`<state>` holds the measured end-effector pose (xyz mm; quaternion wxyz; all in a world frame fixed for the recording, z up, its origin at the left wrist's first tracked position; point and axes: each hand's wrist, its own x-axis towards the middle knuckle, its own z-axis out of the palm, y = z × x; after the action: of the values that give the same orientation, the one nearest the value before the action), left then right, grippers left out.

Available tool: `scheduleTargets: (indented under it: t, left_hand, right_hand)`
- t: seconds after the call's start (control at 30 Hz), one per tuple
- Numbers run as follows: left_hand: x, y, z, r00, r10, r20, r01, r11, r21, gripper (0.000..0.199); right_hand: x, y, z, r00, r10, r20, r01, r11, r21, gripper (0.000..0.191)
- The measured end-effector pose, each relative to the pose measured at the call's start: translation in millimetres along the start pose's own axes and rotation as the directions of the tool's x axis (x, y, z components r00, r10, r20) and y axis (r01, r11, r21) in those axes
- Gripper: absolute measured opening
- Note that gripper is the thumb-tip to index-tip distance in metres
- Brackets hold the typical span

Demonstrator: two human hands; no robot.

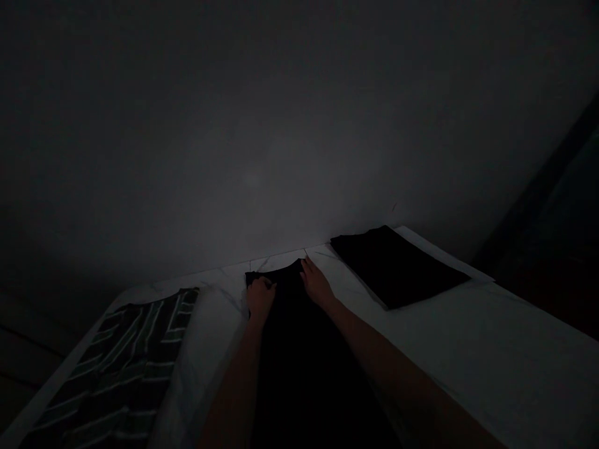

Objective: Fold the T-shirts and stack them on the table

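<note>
A long black cloth lies on the pale, marble-patterned table, its far edge near the wall. At the cloth's far left corner, my left hand has its fingers bent and pressed together on the fabric. My right hand rests on the far right corner with its fingers stretched out along the edge. The scene is very dark, so folds in the black fabric are hard to make out.
A dark striped cloth is spread at the left of the table. Farther right lies a folded black cloth, with a white sheet-like item beneath it. A grey wall stands behind the table.
</note>
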<state>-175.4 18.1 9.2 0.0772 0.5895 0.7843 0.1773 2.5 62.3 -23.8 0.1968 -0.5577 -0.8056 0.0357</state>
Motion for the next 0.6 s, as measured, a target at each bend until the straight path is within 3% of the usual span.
scheduleTargets:
  t: [0.13, 0.23, 0.37, 0.6]
  left_hand:
    - [5.7, -1.2, -5.4, 0.998, -0.044, 0.037, 0.045, 0.999, -0.029, 0.013]
    - [6.1, -2.6, -9.2, 0.996, -0.081, 0.041, 0.081, 0.997, 0.007, 0.013]
    - [5.4, -5.2, -6.2, 0.993, -0.092, 0.080, 0.083, 0.991, 0.102, 0.015]
    - [0.0, -2.5, 1.6, 0.996, 0.018, 0.086, -0.031, 0.986, 0.162, 0.022]
  right_hand:
    - [4.5, 8.2, 12.3, 0.997, 0.046, -0.062, -0.043, 0.998, 0.050, 0.050]
    - [8.1, 12.0, 20.1, 0.998, 0.000, -0.067, 0.002, 0.999, 0.036, 0.050]
    - [8.6, 13.6, 27.2, 0.998, -0.048, 0.036, 0.048, 0.999, -0.004, 0.056]
    - [10.1, 5.0, 19.2, 0.984, 0.066, 0.166, -0.055, 0.996, -0.070, 0.063]
